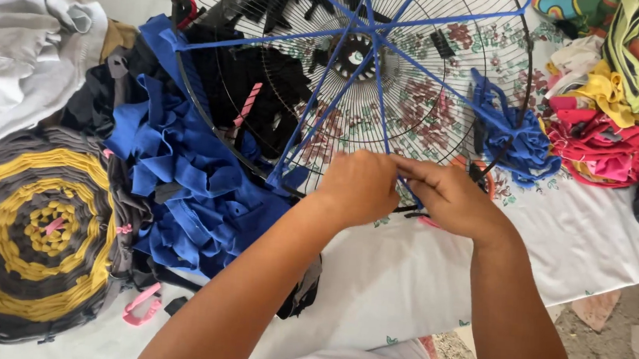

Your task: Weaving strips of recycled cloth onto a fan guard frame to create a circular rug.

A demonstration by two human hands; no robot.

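A round black wire fan guard (212,114) lies on a white sheet (589,240). Blue fabric strips (317,91) stretch like spokes from its centre to its rim. My left hand (360,186) and my right hand (448,198) meet at the guard's near rim, fingers pinched on the end of one blue strip (383,128) where it reaches the wire. A loose bunch of blue strips (517,143) hangs on the rim at the right.
A pile of blue fabric strips (186,186) lies left of the guard. A round yellow-and-grey woven mat (35,236) sits at far left. Red, yellow and patterned cloth scraps (604,123) are heaped at right, white cloth (25,43) at top left. Pink scissors (142,305) lie near the mat.
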